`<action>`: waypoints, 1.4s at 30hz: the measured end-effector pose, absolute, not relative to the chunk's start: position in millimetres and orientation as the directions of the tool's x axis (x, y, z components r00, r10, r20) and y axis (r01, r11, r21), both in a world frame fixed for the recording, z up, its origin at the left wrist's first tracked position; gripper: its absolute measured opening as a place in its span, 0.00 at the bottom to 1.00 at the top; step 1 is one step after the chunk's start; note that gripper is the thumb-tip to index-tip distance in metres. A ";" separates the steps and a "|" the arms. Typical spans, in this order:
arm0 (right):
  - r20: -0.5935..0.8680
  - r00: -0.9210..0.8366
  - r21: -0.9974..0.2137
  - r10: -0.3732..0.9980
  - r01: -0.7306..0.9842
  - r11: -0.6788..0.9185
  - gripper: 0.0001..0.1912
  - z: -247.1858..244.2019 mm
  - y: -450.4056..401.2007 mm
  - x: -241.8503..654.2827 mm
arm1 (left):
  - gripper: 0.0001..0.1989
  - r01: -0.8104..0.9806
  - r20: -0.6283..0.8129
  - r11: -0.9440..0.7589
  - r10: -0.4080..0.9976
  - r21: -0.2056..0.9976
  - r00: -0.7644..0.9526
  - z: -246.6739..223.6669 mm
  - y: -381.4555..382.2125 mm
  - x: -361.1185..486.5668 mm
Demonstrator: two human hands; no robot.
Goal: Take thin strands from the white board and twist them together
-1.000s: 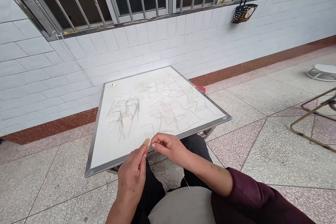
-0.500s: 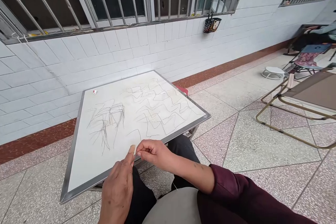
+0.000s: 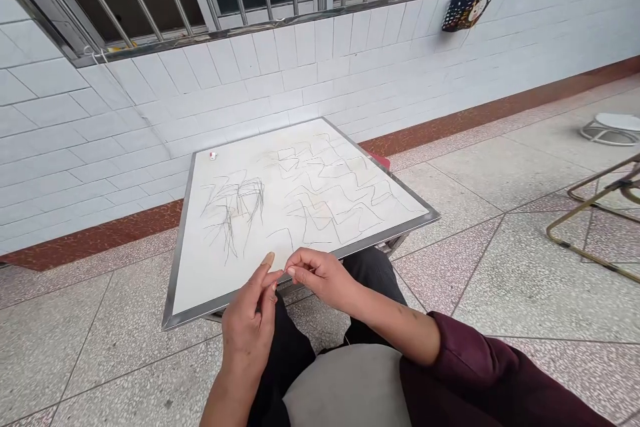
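Both my hands meet above the near edge of the white table. My right hand is closed, its thumb and index finger pinched together; anything between them is too small to make out. My left hand points up toward those fingertips, its fingers bunched close and nearly touching the right ones. A pale yellowish covering shows on the left thumb's tip. Thin dark bent strands, like wire, lie on the tabletop: a tangled bunch on the left and a spread of zigzag pieces on the right.
A small red-and-white object sits at the table's far left corner. Behind stands a white tiled wall with a barred window and a hanging dark patterned bag. A folding chair frame and round white stool are at right.
The view has turned right to left across the scene, so the table appears farther right. My left hand's fingers have shifted, with a finger now reaching toward the right fingertips; the right hand keeps its pinch.
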State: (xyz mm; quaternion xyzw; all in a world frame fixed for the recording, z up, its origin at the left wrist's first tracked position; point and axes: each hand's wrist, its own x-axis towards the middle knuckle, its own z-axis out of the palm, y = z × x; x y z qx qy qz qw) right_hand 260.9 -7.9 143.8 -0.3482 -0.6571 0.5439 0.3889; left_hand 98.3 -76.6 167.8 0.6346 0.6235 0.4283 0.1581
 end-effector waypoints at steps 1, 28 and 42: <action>0.130 -0.453 -0.986 0.882 0.038 0.164 0.08 144.1 -7.8 261.7 | 0.21 0.660 0.357 -0.195 0.927 0.726 -0.119 167.3 -76.5 96.8; 0.110 -0.413 -0.993 0.904 -0.008 0.117 0.07 141.3 -14.1 257.8 | 0.20 -0.154 0.008 -0.066 0.938 0.986 -0.348 142.8 -69.7 108.2; 0.082 -0.502 -0.996 0.861 -0.071 0.054 0.12 131.6 -24.1 253.0 | 0.18 -0.337 -0.007 -0.167 0.888 0.927 -0.461 143.3 -70.2 101.5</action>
